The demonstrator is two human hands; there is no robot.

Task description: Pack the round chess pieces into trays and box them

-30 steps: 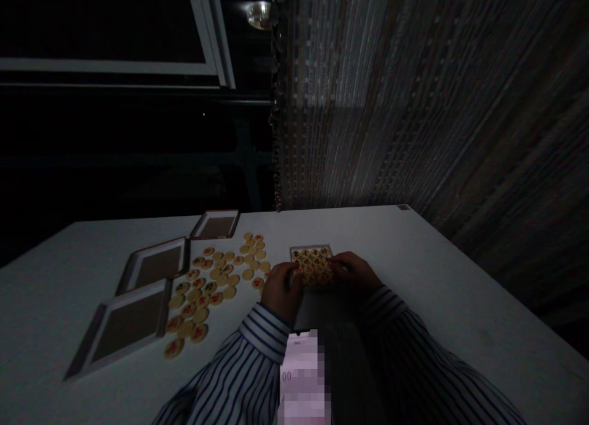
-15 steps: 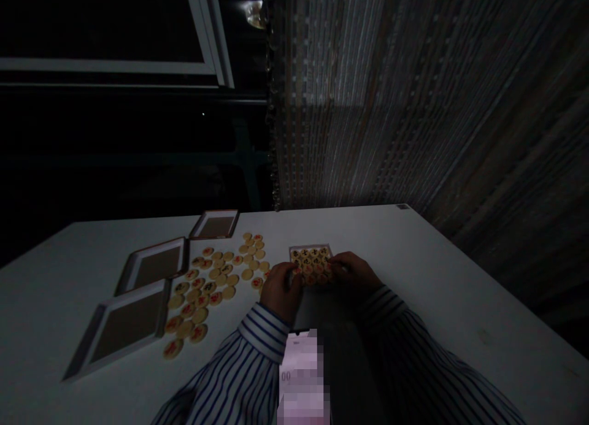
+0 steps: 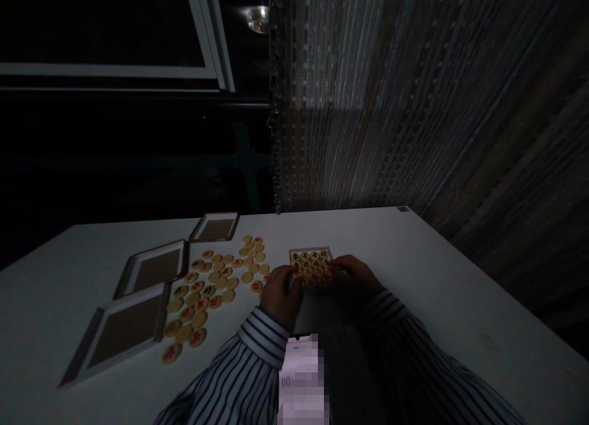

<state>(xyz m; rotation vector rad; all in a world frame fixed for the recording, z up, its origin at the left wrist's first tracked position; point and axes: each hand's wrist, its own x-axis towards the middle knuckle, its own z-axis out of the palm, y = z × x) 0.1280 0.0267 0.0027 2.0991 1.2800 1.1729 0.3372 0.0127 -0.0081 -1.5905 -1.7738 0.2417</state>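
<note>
A small square box [image 3: 311,252] packed with round wooden game discs marked in red and black sits on the white table [image 3: 437,284] in front of me. My left hand [image 3: 281,291] grips the box's near left side, fingers curled on its edge. My right hand [image 3: 353,273] rests against the box's near right side. Both sleeves are striped.
Several loose discs [image 3: 211,284] lie scattered left of the box. Three shallow open trays [image 3: 124,327] [image 3: 156,268] [image 3: 216,227] line the left part of the table. A beaded curtain [image 3: 391,94] hangs behind. The room is dim.
Hands and box stay almost as they were; the view has tilted slightly, shifting everything down a little.
</note>
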